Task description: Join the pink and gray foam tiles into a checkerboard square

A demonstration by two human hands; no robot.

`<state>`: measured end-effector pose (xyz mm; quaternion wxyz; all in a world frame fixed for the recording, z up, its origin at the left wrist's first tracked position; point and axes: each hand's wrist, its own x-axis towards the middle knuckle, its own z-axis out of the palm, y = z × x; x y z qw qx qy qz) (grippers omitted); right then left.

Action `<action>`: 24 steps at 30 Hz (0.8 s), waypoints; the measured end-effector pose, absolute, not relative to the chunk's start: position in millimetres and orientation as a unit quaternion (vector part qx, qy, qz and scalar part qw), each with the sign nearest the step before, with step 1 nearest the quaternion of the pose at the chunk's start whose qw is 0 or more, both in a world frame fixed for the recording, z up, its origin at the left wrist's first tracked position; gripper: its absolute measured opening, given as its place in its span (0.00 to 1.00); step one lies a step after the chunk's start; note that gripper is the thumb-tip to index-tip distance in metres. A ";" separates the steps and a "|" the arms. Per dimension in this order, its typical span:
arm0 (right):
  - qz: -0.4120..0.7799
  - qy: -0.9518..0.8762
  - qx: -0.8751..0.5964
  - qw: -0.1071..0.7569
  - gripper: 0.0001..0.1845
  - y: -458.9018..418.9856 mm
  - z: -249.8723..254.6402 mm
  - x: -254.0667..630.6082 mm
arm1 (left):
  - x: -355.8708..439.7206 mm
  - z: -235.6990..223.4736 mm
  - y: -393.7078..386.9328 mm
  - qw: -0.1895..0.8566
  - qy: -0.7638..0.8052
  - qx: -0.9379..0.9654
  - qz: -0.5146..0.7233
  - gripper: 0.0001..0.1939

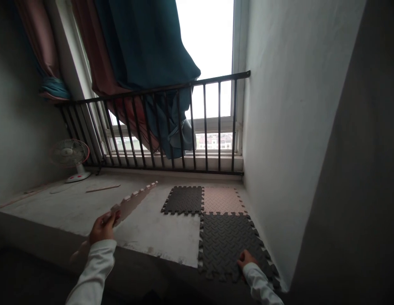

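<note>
My left hand (103, 226) is closed on the edge of a pale pink foam mat tile (137, 201), which tilts up, almost edge-on, with its toothed rim showing. On the ledge to the right lie three foam tiles joined by their teeth. One dark tile (185, 199) sits at the back left, beside a flat pink tile (222, 200). A larger-looking dark tile (228, 239) lies in front of the pink one, beside the wall. Over its front right part is my right hand (247, 257), fingers curled in; nothing shows in them.
A white fan (69, 154) stands at the far left, and a thin strip (103, 188) lies on the concrete ledge (180, 241). Black railing (206, 127) runs along the window, with teal and pink curtains (149, 46) hanging there. A wall (279, 127) bounds the right side.
</note>
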<state>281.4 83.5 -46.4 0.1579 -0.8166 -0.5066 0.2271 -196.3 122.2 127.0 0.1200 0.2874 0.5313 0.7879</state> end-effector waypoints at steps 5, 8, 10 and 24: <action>0.151 -0.570 -0.804 0.082 0.13 97.0 -26.2 289.8 | -160.4 119.7 140.5 0.147 0.567 0.355 0.729 0.20; 0.133 -0.547 -0.827 0.015 0.31 110.7 -8.9 301.2 | -128.0 106.2 153.4 0.096 0.629 0.419 0.648 0.15; 0.148 -0.540 -0.828 -0.030 0.41 119.9 -1.2 308.2 | -105.0 94.8 164.2 0.080 0.660 0.444 0.601 0.12; 0.154 -0.531 -0.825 -0.115 0.52 152.8 -36.6 311.0 | 31.3 31.3 262.1 0.162 0.688 0.548 0.448 0.10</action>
